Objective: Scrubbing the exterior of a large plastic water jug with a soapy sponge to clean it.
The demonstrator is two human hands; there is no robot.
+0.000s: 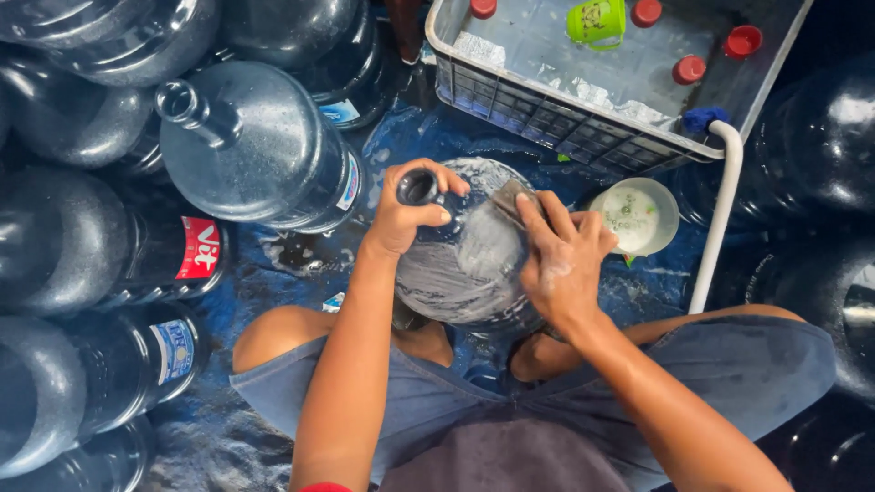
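A large blue water jug [465, 264], covered in soapy foam, stands between my knees on a wet blue tarp. My left hand [406, 214] grips its neck near the open mouth. My right hand [561, 260] presses a grey scrubbing pad [512, 199] against the jug's sudsy shoulder. Foam streaks run across the top of the jug and over my right hand.
A small white bowl of soapy water [638, 217] sits right of the jug. A grey plastic crate [565, 118] behind holds water, a green cup [597, 20] and red caps [689, 68]. A white pipe [720, 219] hangs from it. Several blue jugs [255, 146] crowd both sides.
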